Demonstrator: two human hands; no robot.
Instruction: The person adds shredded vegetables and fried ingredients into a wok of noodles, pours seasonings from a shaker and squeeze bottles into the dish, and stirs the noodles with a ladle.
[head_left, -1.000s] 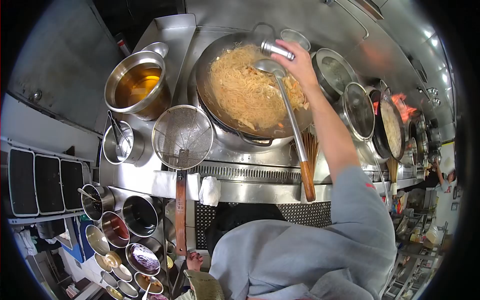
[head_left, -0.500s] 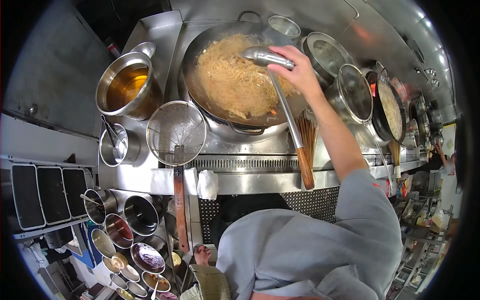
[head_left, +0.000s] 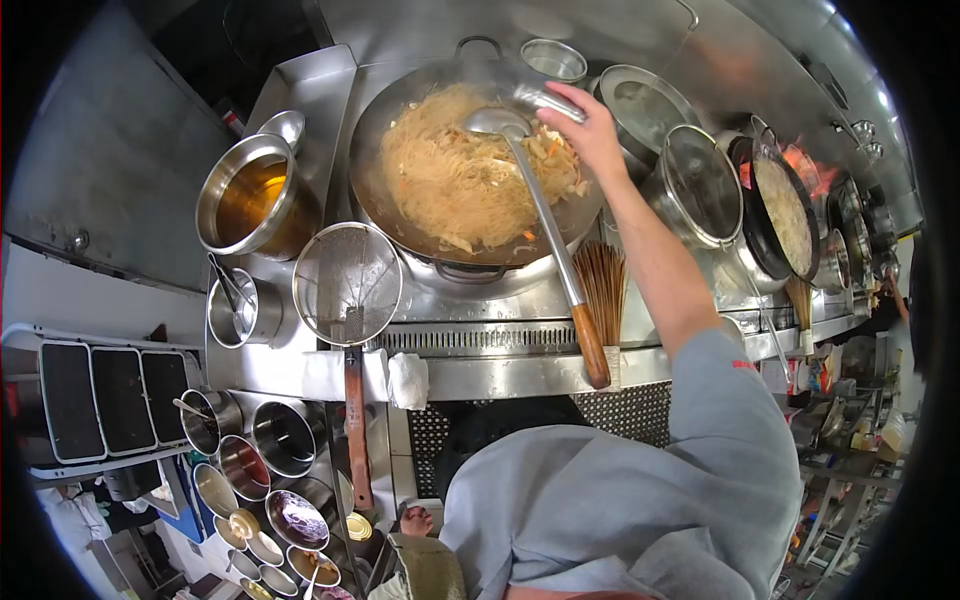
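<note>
My right hand grips a small shiny metal cylinder, like a cup or shaker, above the right side of the wok. Thin fried noodles with egg and orange bits fill the wok. A long-handled ladle stands apart from my hand, its bowl on the noodles and its wooden grip over the counter's front edge. My left hand is low by my body, fingers curled, against a khaki cloth. What it holds, if anything, is hidden.
A pot of amber liquid and a wire strainer are left of the wok. A bamboo brush leans beside the ladle. Right are lidded pots and another wok. Several seasoning containers stand lower left.
My right hand has lifted the metal cylinder slightly up and away from the ladle's bowl. The ladle now rests lower on the noodles. The whole view has shifted slightly.
</note>
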